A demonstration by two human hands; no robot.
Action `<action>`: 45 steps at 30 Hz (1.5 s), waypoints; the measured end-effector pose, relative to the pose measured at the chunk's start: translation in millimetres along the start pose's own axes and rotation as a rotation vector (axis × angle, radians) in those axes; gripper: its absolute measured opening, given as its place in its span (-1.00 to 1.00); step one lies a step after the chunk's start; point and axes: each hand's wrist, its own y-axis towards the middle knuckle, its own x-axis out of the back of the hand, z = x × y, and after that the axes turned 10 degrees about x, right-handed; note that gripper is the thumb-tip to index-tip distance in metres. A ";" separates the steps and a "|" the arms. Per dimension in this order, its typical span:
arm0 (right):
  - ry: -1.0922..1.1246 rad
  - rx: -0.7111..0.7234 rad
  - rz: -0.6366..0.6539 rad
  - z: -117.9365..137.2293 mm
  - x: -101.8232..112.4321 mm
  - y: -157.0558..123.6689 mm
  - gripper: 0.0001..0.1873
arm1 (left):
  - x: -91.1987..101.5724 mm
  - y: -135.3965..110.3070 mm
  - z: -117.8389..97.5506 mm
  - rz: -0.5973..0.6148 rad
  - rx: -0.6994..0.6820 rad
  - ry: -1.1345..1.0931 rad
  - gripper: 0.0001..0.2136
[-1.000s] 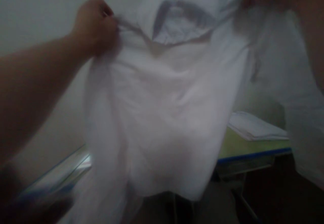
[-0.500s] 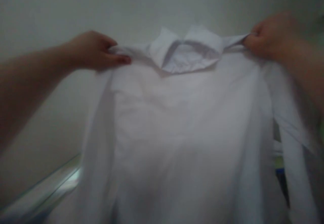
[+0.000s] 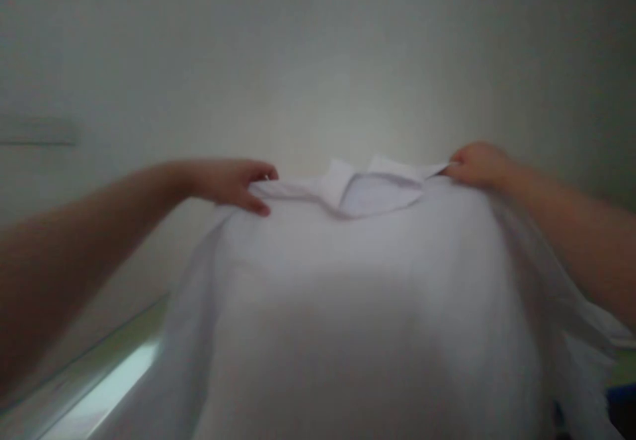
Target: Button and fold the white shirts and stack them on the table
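A white long-sleeved shirt [image 3: 348, 281] hangs spread out in front of me, held up by both shoulders. Its collar [image 3: 340, 178] stands up at the top middle, with the neck opening showing below it. My left hand [image 3: 231, 185] pinches the left shoulder between thumb and fingers. At the other shoulder, my right hand [image 3: 477, 165] is closed on the cloth. The sleeves drop at both sides, and the shirt's lower end lies outside the view.
A plain pale wall or ceiling [image 3: 318, 62] fills the background. A bright glossy strip [image 3: 106, 387] runs slantwise at the lower left. Something dark blue [image 3: 621, 403] shows at the lower right edge, too blurred to name.
Both hands and the shirt's top now appear lower in the view, and the hands look closer together. The shirt's body billows outward more. Both hands keep hold of the shoulders.
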 end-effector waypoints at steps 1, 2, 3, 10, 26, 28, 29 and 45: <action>0.013 0.017 0.042 -0.4 -10.8 -4.9 -0.38 | -9.2 -0.1 -1.0 0.104 -0.040 0.000 -0.47; 0.019 0.023 0.078 -1.9 -21.2 -10.9 -0.36 | -17.0 0.1 -3.0 0.144 -0.069 -0.014 -0.51; 0.033 0.030 0.118 -3.7 -31.1 -17.8 -0.35 | -24.1 0.5 -5.5 0.146 -0.080 -0.033 -0.54; 0.182 0.005 0.358 17.9 -122.9 -46.2 -0.16 | -106.8 23.4 7.2 0.259 -0.075 -0.146 -0.60; 0.758 0.116 0.165 51.0 -175.3 -28.6 -0.63 | -192.6 23.3 22.3 0.417 -0.116 -0.062 -0.50; 0.876 0.127 0.248 38.9 -153.8 -27.1 -0.63 | -180.0 19.4 17.1 0.366 -0.187 -0.049 -0.58; 0.943 0.125 0.305 31.8 -143.5 -27.1 -0.61 | -170.1 18.8 16.0 0.361 -0.211 -0.067 -0.56; 0.525 -0.029 0.382 69.0 -178.6 -20.6 -0.58 | -180.3 48.8 43.1 0.715 0.014 0.070 -0.66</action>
